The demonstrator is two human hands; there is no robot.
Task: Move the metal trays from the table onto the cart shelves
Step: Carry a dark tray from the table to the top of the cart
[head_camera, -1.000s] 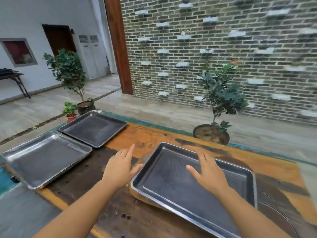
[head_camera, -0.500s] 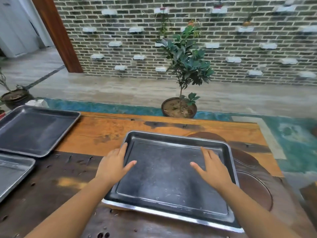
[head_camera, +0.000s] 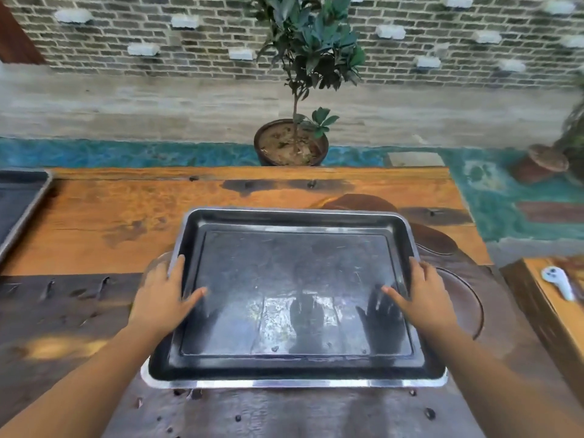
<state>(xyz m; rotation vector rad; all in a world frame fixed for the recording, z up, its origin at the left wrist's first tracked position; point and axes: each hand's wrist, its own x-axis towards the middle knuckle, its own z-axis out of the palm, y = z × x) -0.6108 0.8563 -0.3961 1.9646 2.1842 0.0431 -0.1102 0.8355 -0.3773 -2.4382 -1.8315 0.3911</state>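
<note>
**Both hands on the tray's side rims, table clear around it**

While the metal tray point(head_camera: 294, 298) lies flat on the wooden table point(head_camera: 120, 222), squarely before the person, each hand has taken a side of it. The left hand point(head_camera: 164, 298) is curled over the left rim, thumb lying inside on the tray floor and fingers point(head_camera: 177, 270) along the outer edge. The right hand point(head_camera: 426, 298) mirrors it on the right rim, thumb inside, fingers on the edge. Whether the fingertips reach under the rims cannot be told. The tray's near edge sits close to the table's near side, over the dark part of the wood; its far edge lies on the orange part.

Bare tabletop runs along the far side and to the left, up to a second tray point(head_camera: 19, 210) cut off by the left border, well apart from the held one. To the right the table ends near the tray; beyond a gap stands a wooden block point(head_camera: 543, 311) with a white controller point(head_camera: 557, 281) on it. Past the far edge stands a potted plant point(head_camera: 292, 140), before a brick wall point(head_camera: 189, 49).
</note>
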